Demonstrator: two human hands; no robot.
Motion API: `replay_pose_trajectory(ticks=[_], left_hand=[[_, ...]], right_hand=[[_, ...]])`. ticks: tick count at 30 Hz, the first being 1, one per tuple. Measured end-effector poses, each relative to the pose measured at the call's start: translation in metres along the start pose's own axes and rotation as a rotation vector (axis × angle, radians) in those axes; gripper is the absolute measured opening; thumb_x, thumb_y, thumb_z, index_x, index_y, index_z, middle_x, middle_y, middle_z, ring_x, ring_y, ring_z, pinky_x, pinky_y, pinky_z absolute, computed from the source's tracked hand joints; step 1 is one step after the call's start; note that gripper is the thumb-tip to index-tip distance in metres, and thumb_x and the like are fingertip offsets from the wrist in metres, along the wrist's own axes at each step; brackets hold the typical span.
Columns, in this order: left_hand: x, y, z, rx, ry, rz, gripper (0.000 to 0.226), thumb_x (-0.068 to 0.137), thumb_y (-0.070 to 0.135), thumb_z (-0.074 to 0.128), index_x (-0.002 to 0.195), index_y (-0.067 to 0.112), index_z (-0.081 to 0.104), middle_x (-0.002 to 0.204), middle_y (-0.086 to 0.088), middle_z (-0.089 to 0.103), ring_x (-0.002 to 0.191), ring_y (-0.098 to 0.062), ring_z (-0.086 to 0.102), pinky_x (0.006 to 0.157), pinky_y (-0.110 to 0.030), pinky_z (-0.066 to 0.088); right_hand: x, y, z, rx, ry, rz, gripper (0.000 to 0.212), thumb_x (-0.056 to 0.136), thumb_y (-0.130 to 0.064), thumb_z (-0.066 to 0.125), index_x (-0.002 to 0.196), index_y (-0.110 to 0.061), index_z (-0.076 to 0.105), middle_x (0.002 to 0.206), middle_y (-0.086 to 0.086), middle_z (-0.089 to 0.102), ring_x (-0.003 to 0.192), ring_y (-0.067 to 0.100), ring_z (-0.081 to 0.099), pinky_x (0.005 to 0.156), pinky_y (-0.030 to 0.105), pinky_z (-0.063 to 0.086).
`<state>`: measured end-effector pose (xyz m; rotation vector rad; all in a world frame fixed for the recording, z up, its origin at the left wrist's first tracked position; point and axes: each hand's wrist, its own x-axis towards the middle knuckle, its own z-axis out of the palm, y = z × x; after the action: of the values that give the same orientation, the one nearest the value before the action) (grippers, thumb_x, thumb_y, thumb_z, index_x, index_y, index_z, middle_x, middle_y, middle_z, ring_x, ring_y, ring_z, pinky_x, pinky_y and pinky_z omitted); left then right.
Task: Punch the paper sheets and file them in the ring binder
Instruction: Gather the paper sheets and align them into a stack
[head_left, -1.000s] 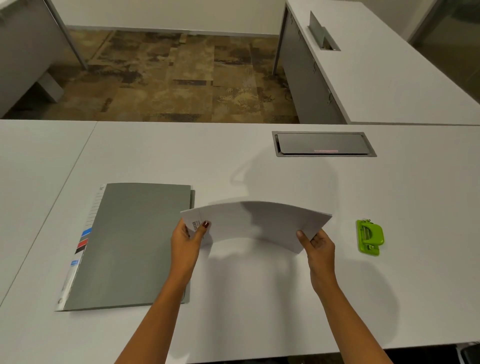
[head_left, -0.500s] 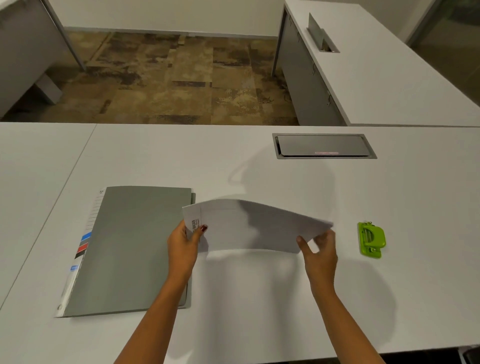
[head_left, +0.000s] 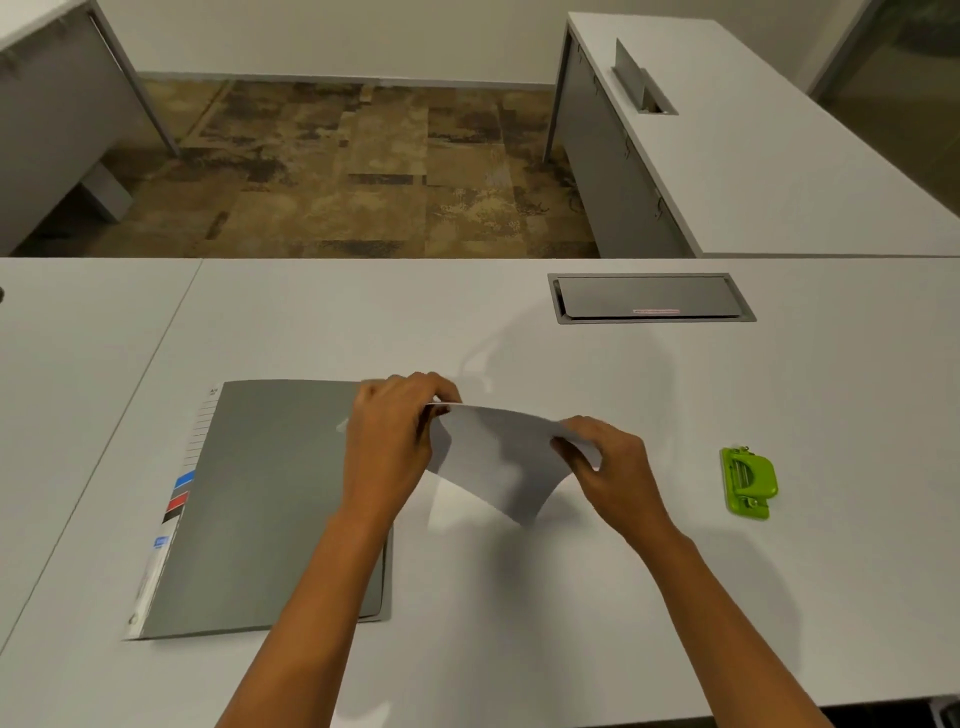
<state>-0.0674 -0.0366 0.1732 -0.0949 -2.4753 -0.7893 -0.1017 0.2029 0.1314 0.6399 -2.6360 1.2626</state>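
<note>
White paper sheets (head_left: 498, 457) hang bent above the white desk (head_left: 519, 623), folded over between both hands. My left hand (head_left: 395, 436) pinches their upper left edge, knuckles up. At the right edge my right hand (head_left: 608, 467) grips the sheets. A closed grey ring binder (head_left: 270, 509) with coloured tabs along its left side lies flat on the desk to the left, partly under my left forearm. A small green hole punch (head_left: 748, 480) sits on the desk to the right of my right hand, apart from it.
A grey cable hatch (head_left: 649, 297) is set into the desk behind the hands. Another white desk (head_left: 779, 156) stands at the back right and a grey desk (head_left: 47, 119) at the back left, with patterned carpet (head_left: 353, 171) between.
Both hands turned over and came closer together, folding the sheets so the far edge bends toward me. The left hand moved up over the binder's right edge.
</note>
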Motion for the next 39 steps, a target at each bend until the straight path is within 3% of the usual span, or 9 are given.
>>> replay_pose_trajectory(ticks=[3, 6, 8, 13, 16, 22, 28, 33, 39], left_hand=[[0.005, 0.002, -0.003, 0.019, 0.183, 0.01, 0.03, 0.086, 0.013, 0.058, 0.11, 0.03, 0.053, 0.114, 0.013, 0.061, 0.107, -0.008, 0.056, 0.1, -0.027, 0.022], [0.002, 0.003, 0.003, -0.17, 0.383, -0.258, 0.069, 0.084, 0.034, 0.067, 0.138, 0.036, 0.024, 0.153, 0.007, 0.027, 0.139, -0.013, 0.031, 0.109, -0.035, 0.015], [-0.006, 0.002, 0.011, -0.44, 0.328, -0.488, 0.086, 0.079, 0.039, 0.071, 0.143, 0.039, 0.012, 0.157, 0.003, 0.017, 0.142, -0.012, 0.022, 0.115, -0.039, 0.018], [-0.023, -0.014, 0.031, -0.787, -0.02, -0.639, 0.036, 0.088, 0.028, 0.063, 0.122, 0.021, 0.05, 0.113, -0.015, 0.06, 0.105, -0.031, 0.057, 0.101, -0.052, 0.044], [-0.03, -0.01, 0.039, -0.82, -0.014, -0.618, 0.026, 0.091, 0.02, 0.058, 0.115, 0.029, 0.058, 0.105, 0.008, 0.068, 0.101, -0.012, 0.064, 0.089, -0.033, 0.053], [-0.047, -0.007, 0.053, -0.742, -0.078, -0.657, 0.018, 0.092, 0.016, 0.058, 0.099, 0.032, 0.059, 0.101, -0.014, 0.066, 0.098, -0.03, 0.062, 0.093, -0.043, 0.052], [-0.051, -0.004, 0.059, -0.659, -0.118, -0.604, 0.025, 0.093, 0.02, 0.057, 0.076, 0.037, 0.052, 0.066, 0.015, 0.056, 0.061, -0.001, 0.053, 0.064, -0.016, 0.044], [-0.048, -0.003, 0.056, -0.693, -0.006, -0.651, 0.028, 0.088, 0.02, 0.064, 0.083, 0.047, 0.065, 0.073, 0.021, 0.068, 0.065, -0.005, 0.061, 0.067, -0.015, 0.05], [-0.045, -0.002, 0.056, -0.754, 0.141, -0.842, 0.024, 0.084, 0.018, 0.069, 0.106, 0.01, 0.068, 0.101, -0.004, 0.071, 0.089, -0.007, 0.067, 0.084, -0.022, 0.055]], right_hand=[[-0.002, -0.004, 0.002, 0.113, 0.097, 0.058, 0.022, 0.09, -0.013, 0.061, 0.103, -0.03, 0.063, 0.091, -0.024, 0.062, 0.082, -0.004, 0.063, 0.071, 0.004, 0.047], [-0.006, -0.006, 0.001, 0.268, 0.195, 0.166, 0.014, 0.089, -0.028, 0.061, 0.102, -0.028, 0.065, 0.087, -0.023, 0.065, 0.08, -0.003, 0.064, 0.065, 0.009, 0.05], [-0.009, -0.006, 0.001, 0.351, 0.245, 0.233, 0.022, 0.085, -0.036, 0.062, 0.102, -0.024, 0.067, 0.087, -0.021, 0.067, 0.08, -0.004, 0.065, 0.065, 0.009, 0.051], [-0.014, -0.003, 0.009, 0.519, 0.254, 0.361, 0.017, 0.079, -0.04, 0.065, 0.096, -0.04, 0.065, 0.092, -0.019, 0.071, 0.09, 0.0, 0.067, 0.074, 0.013, 0.054], [-0.018, 0.003, 0.014, 0.58, 0.266, 0.444, 0.02, 0.077, -0.041, 0.067, 0.096, -0.04, 0.066, 0.095, -0.017, 0.072, 0.093, 0.005, 0.068, 0.079, 0.019, 0.056], [-0.028, 0.019, 0.024, 0.644, 0.27, 0.604, 0.033, 0.08, -0.029, 0.071, 0.111, -0.028, 0.061, 0.102, -0.009, 0.07, 0.095, 0.009, 0.066, 0.071, 0.016, 0.055], [-0.032, 0.027, 0.024, 0.626, 0.266, 0.638, 0.022, 0.083, -0.028, 0.069, 0.102, -0.033, 0.061, 0.099, -0.009, 0.069, 0.092, 0.008, 0.067, 0.065, 0.012, 0.055], [-0.038, 0.036, 0.012, 0.596, 0.239, 0.603, 0.03, 0.082, -0.024, 0.071, 0.111, -0.027, 0.063, 0.106, -0.008, 0.07, 0.099, 0.01, 0.067, 0.081, 0.022, 0.054], [-0.063, 0.039, 0.007, 0.618, 0.484, 0.757, 0.051, 0.08, -0.02, 0.074, 0.123, -0.03, 0.049, 0.127, -0.012, 0.054, 0.12, 0.01, 0.05, 0.099, 0.028, 0.04]])
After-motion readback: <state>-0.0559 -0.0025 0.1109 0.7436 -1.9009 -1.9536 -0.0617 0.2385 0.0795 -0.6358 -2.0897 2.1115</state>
